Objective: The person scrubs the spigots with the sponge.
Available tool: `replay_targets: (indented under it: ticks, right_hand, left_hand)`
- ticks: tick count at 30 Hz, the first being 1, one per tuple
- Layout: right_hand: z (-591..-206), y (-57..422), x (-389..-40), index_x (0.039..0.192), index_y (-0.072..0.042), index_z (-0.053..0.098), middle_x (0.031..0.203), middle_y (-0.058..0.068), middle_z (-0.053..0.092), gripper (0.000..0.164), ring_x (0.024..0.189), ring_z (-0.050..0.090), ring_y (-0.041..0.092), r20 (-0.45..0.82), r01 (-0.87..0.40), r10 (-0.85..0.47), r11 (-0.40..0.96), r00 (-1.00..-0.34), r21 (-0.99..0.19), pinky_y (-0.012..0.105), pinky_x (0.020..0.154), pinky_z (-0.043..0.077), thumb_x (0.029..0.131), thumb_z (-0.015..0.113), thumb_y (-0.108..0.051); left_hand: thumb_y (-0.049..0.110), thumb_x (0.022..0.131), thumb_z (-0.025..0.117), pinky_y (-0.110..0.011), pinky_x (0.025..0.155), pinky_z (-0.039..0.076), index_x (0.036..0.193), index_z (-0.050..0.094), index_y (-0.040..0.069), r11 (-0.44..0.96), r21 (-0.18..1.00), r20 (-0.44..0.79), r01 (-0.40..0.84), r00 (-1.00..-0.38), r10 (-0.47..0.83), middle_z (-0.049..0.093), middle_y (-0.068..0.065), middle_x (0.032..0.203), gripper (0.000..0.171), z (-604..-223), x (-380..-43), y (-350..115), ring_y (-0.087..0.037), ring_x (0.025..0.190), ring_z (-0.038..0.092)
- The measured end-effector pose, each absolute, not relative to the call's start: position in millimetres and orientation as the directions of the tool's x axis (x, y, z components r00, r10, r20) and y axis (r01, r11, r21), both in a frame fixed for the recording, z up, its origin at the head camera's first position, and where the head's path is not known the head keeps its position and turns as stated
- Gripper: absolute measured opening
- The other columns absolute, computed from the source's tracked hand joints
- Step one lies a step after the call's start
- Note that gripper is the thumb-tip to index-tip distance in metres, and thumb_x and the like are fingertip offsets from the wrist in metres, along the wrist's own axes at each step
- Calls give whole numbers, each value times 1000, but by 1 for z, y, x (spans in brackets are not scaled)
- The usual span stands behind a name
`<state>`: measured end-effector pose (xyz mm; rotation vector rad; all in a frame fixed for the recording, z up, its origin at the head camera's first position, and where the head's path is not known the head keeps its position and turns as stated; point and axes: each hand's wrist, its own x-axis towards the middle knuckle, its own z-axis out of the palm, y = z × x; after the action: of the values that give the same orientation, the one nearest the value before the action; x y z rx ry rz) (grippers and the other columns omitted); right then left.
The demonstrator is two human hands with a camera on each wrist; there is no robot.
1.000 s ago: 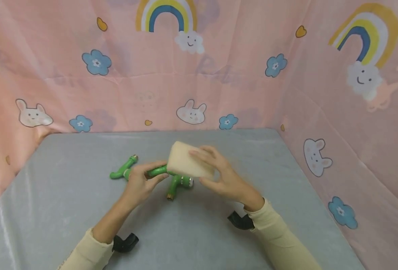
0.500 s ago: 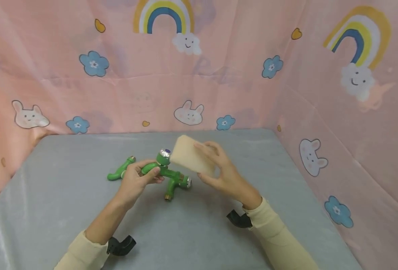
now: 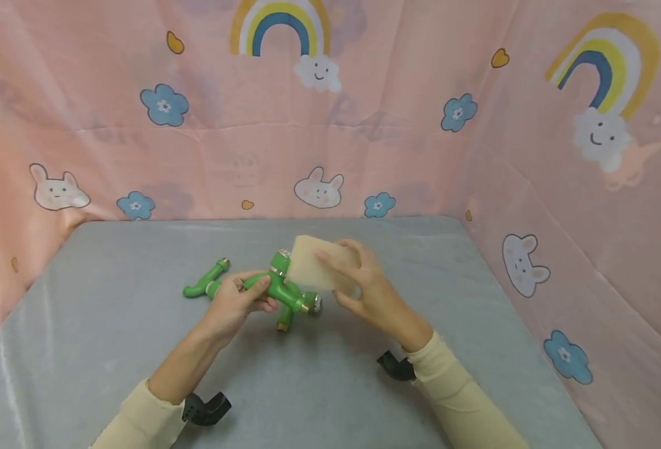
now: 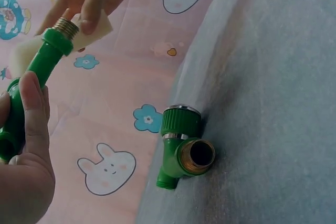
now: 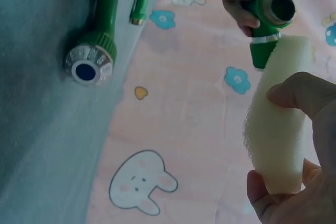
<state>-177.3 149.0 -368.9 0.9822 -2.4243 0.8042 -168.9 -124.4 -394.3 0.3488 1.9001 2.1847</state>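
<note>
My left hand (image 3: 232,308) grips a green tap (image 3: 279,288) by its spout end, holding it above the table. The tap has a ribbed knob and a brass threaded end, which shows clearly in the left wrist view. My right hand (image 3: 378,299) holds a cream-coloured sponge (image 5: 278,124), thumb on one face and fingers around the other. In the head view the sponge's left edge overlaps the tap's knob; in the right wrist view its upper end is right at the tap. Behind and below the held tap, a second green tap (image 4: 181,148) rests on the table.
A third green tap (image 3: 206,280) lies on the grey-covered table (image 3: 330,386), left of and beyond my left hand. Black bent pieces sit at the left (image 3: 208,409) and right (image 3: 395,366) sleeve cuffs. Pink printed curtains (image 3: 285,149) hang behind and to the right.
The left hand has turned the tap, so its knob tilts away and its threaded end points toward the lower right. The sponge has shifted slightly, staying close to the tap.
</note>
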Motion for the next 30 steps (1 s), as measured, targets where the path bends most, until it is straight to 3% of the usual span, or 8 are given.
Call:
replay_targets:
  ticks: [4, 7, 14, 23, 30]
  right_hand:
    - [-370, 157, -183, 141, -17, 59, 140, 23, 45, 70, 127, 45, 42, 539, -702, -472, 602, -697, -380, 56, 97, 53, 78, 76, 6]
    - [-368, 161, -184, 143, -14, 57, 141, 23, 42, 69, 127, 45, 41, 548, -693, -435, 546, -715, -470, 53, 93, 53, 79, 73, 6]
    - [-365, 147, -172, 150, -19, 49, 148, 17, 40, 69, 127, 49, 36, 517, -702, -487, 368, -704, -610, 45, 88, 54, 86, 71, -3]
    - [-377, 142, -175, 149, -15, 51, 148, 19, 37, 67, 129, 46, 37, 435, -665, -529, 393, -729, -636, 47, 93, 53, 87, 69, -1]
    - [-371, 153, -178, 150, -18, 50, 150, 15, 39, 66, 125, 47, 33, 450, -634, -471, 371, -758, -678, 45, 93, 49, 89, 68, -1]
  left_hand:
    - [24, 107, 50, -17, 72, 59, 114, 66, 8, -271, 960, 40, -69, -925, 378, 77, 5, 92, 24, -395, -171, -129, -3, 73, 69]
    - [25, 107, 50, -16, 74, 58, 111, 68, 14, -319, 941, 42, -109, -900, 433, 77, 6, 96, 22, -397, -172, -130, -2, 75, 68]
    - [24, 107, 49, -17, 79, 57, 113, 68, 18, -352, 928, 98, -122, -832, 546, 76, 8, 105, 21, -403, -172, -127, -1, 82, 67]
    - [22, 109, 43, -15, 79, 56, 117, 66, 16, -503, 850, 175, -160, -813, 555, 74, 7, 96, 25, -404, -172, -134, -2, 84, 67]
    - [23, 107, 50, -15, 77, 56, 116, 67, 15, -448, 886, 178, -120, -805, 567, 76, 6, 108, 20, -404, -175, -134, -1, 82, 66]
